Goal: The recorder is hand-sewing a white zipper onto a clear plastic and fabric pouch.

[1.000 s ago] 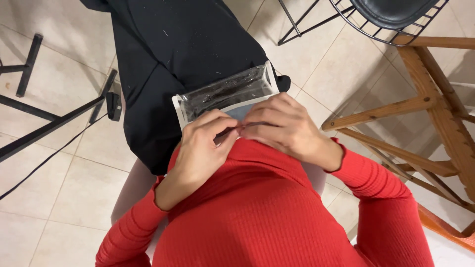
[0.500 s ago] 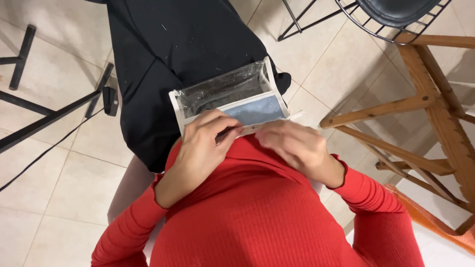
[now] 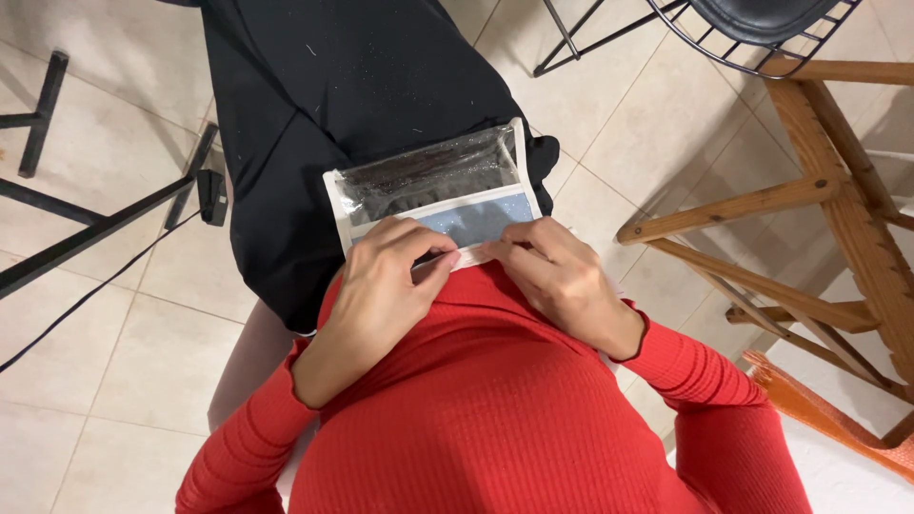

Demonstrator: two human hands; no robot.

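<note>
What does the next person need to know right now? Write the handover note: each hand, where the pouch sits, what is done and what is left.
Left hand: fingertips pinch the near edge of the clear pouch.
Right hand: fingers grip the same edge, just to the right.
Pouch: flat, see-through with a white border, lying on the black-trousered lap, near edge against the red top. A blue-grey sheet shows in its near half.
Done: both hands have a hold on the near edge.
Left: the pouch looks not yet fully opened; whether the edge is parted is hidden by the fingers.
</note>
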